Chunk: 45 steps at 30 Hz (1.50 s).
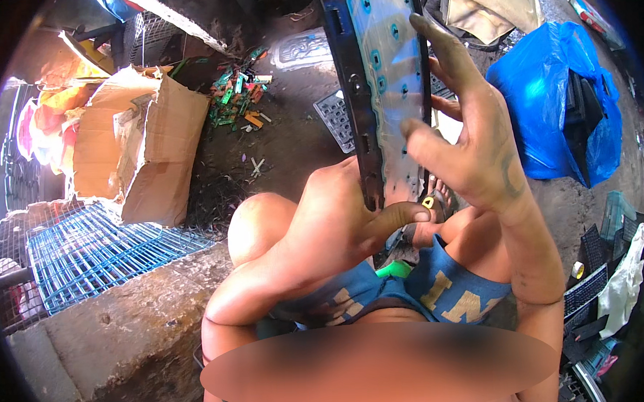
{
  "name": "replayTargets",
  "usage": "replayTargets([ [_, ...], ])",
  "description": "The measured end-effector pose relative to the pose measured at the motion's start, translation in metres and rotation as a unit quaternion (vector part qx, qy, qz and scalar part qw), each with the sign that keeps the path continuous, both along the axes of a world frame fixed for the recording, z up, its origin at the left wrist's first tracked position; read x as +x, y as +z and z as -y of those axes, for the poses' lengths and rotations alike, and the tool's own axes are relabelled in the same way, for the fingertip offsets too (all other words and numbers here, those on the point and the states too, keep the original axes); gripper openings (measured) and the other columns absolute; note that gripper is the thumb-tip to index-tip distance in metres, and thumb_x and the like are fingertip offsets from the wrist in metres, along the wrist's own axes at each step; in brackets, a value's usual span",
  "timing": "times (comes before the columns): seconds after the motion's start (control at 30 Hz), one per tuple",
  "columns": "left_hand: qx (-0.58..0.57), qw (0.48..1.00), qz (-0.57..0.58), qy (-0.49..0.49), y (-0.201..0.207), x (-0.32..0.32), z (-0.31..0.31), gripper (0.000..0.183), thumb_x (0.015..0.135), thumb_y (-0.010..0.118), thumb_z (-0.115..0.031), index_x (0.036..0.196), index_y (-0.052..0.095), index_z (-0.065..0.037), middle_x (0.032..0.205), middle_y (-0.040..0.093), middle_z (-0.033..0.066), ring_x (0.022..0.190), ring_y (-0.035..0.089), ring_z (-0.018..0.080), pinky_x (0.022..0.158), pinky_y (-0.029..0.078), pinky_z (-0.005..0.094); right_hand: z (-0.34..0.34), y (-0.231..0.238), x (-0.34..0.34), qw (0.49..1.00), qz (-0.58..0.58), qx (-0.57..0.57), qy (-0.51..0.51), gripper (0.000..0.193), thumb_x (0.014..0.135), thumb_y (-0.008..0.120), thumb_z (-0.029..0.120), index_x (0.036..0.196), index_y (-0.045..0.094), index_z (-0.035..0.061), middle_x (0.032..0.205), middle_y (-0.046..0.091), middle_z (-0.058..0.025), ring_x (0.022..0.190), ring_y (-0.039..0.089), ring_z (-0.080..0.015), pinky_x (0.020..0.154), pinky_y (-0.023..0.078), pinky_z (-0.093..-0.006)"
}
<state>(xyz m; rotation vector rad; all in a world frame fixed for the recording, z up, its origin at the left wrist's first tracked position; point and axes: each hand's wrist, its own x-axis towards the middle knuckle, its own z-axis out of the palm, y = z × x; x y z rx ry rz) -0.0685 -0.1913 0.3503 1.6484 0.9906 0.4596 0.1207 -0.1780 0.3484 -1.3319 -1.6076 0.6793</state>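
Note:
A long flat panel [395, 88] with black edges and a shiny plate dotted with blue-ringed holes stands upright in front of me, tilted slightly. Its top runs out of view. My left hand [344, 207] is closed around the lower end, the thumb lying across the front. A small yellow piece [428, 203] shows at that thumb's tip; whether the thumb touches it, I cannot tell. Beside the right edge, my right hand [471, 128] is spread, index finger stretched up and thumb over the plate, slightly blurred. Its other fingers are partly hidden behind the panel.
Left of me are a cardboard box [144, 145], a blue wire rack [106, 249] and a concrete ledge [139, 320]. Small coloured pieces [236, 96] and a grey gridded piece [334, 120] lie on the ground. At right sit a blue plastic bag [542, 102] and black scraps [589, 289].

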Motion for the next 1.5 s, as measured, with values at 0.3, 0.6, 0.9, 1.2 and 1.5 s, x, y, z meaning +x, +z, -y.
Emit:
replayTargets([
  [0.3, 0.070, 0.997, -0.037, -0.006, 0.005, 0.001, 0.004, 0.037, 0.084, 0.082, -0.019, 0.111, 0.063, -0.001, 0.087, 0.073, 0.0139, 0.079, 0.070, 0.0164, 0.068, 0.055, 0.0351, 0.001, -0.003, -0.004, 1.000, -0.010, -0.001, 0.003, 0.086, 0.073, 0.072, 0.016, 0.151, 0.038, 0.0046, 0.130, 0.061, -0.0190, 0.119, 0.061, -0.0258, 0.100, 0.051, -0.0421],
  [0.6, -0.035, 0.999, 0.021, 0.031, 0.008, -0.003, -0.003, 0.032, 0.091, 0.075, -0.022, 0.111, 0.066, 0.001, 0.086, 0.072, 0.0199, 0.077, 0.073, 0.0259, 0.069, 0.056, 0.0373, -0.001, -0.002, 0.017, 0.968, -0.221, -0.062, 0.104, 0.071, 0.081, 0.059, 0.013, 0.147, 0.039, -0.0035, 0.132, 0.058, -0.0182, 0.116, 0.058, -0.0227, 0.100, 0.048, -0.0380],
  [0.9, 0.017, 0.993, -0.054, 0.104, 0.020, -0.006, -0.011, 0.033, 0.095, 0.069, -0.026, 0.108, 0.068, 0.004, 0.077, 0.070, 0.0220, 0.069, 0.071, 0.0265, 0.064, 0.053, 0.0408, 0.003, -0.003, 0.053, 0.927, -0.349, -0.123, 0.062, 0.040, 0.084, 0.048, 0.007, 0.120, 0.058, -0.0059, 0.104, 0.066, -0.0068, 0.092, 0.060, -0.0089, 0.083, 0.048, -0.0237],
  [1.2, 0.038, 0.980, -0.041, 0.192, 0.012, -0.014, -0.009, 0.033, 0.093, 0.071, -0.023, 0.109, 0.068, 0.006, 0.072, 0.070, 0.0152, 0.060, 0.060, 0.0128, 0.056, 0.050, 0.0350, 0.003, -0.001, 0.076, 0.976, -0.140, -0.149, -0.075, 0.016, 0.091, 0.069, 0.012, 0.083, 0.071, -0.0019, 0.073, 0.067, -0.0009, 0.065, 0.058, -0.0049, 0.060, 0.045, -0.0209],
  [1.5, 0.070, 0.980, 0.090, 0.164, -0.004, -0.015, -0.013, 0.028, 0.097, 0.067, -0.021, 0.102, 0.069, 0.006, 0.075, 0.070, 0.0092, 0.067, 0.061, 0.0119, 0.061, 0.050, 0.0316, 0.005, -0.001, 0.073, 0.972, -0.183, -0.144, -0.017, 0.015, 0.088, 0.075, 0.012, 0.081, 0.072, -0.0013, 0.073, 0.069, -0.0038, 0.066, 0.062, -0.0070, 0.063, 0.050, -0.0220],
])
